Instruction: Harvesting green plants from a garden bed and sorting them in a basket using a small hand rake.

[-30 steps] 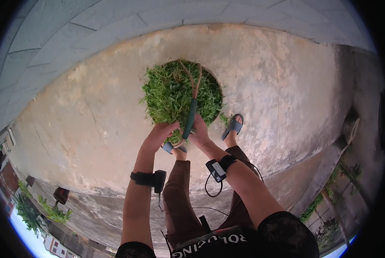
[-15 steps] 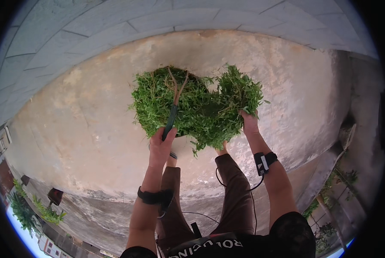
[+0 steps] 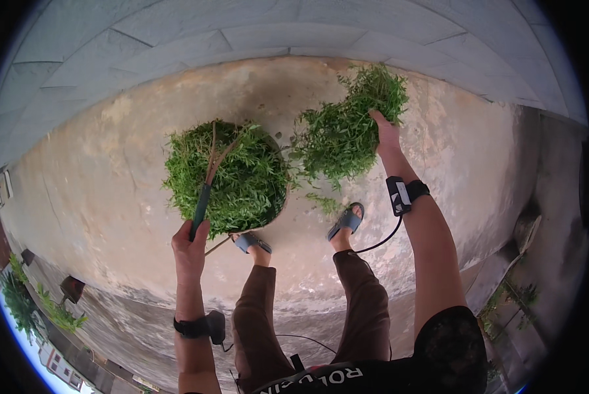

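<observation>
My left hand (image 3: 190, 241) is closed around the green-wrapped part of a forked, brown handle (image 3: 213, 161). This handle reaches over a round basket (image 3: 286, 197) heaped with leafy green cuttings (image 3: 242, 187). Only part of the basket's rim shows on its right side. Out to the right, my right hand (image 3: 387, 129) grips a big loose bunch of leafy green stems (image 3: 347, 134), apart from the basket. Leaves hide some of its fingers. A small sprig (image 3: 324, 202) lies on the concrete between the basket and my right foot.
My feet stand in grey slippers (image 3: 346, 221) close to the basket on a worn concrete floor (image 3: 110, 197). Grey paving (image 3: 347, 33) lies beyond its far edge. Thin cables hang from the bands on my forearms. Potted plants (image 3: 58, 312) stand at the lower left.
The bunch in my right hand has come away from the basket, up and to the right. My left hand and the basket have shifted left. The slippers and fallen sprig now show.
</observation>
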A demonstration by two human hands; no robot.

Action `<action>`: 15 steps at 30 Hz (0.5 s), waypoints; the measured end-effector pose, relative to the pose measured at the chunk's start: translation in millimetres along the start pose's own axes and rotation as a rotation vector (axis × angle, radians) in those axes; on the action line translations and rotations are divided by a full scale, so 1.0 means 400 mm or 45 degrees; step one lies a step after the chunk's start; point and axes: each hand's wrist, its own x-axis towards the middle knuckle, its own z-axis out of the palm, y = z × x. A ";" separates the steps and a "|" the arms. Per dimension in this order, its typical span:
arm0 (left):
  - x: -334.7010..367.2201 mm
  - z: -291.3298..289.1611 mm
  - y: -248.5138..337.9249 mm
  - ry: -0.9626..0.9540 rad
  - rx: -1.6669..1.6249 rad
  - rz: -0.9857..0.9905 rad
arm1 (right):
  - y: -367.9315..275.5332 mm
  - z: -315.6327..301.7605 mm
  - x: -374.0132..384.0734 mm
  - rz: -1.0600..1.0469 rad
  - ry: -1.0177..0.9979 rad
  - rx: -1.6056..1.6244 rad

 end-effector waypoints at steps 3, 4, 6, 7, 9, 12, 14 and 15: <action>0.019 -0.001 -0.069 0.090 -0.013 0.012 | 0.028 0.100 0.083 0.040 -0.131 -0.185; 0.030 0.008 -0.085 0.154 -0.034 0.034 | 0.035 0.121 0.119 0.034 -0.200 -0.292; 0.048 -0.053 -0.099 0.209 0.002 0.020 | 0.076 0.193 0.120 0.042 -0.228 -0.312; 0.056 -0.101 -0.116 0.187 0.037 0.058 | 0.092 0.228 0.106 0.035 -0.237 -0.328; 0.050 -0.102 -0.148 0.149 0.069 0.048 | 0.138 0.220 0.175 0.003 -0.274 -0.319; 0.040 -0.086 -0.163 0.227 0.009 0.138 | 0.174 0.234 0.208 -0.183 -0.073 -0.625; 0.052 -0.081 -0.155 0.271 0.066 0.192 | 0.172 0.219 0.207 -0.165 -0.060 -0.663; 0.057 -0.071 -0.152 0.304 0.112 0.250 | 0.169 0.210 0.218 -0.167 -0.060 -0.668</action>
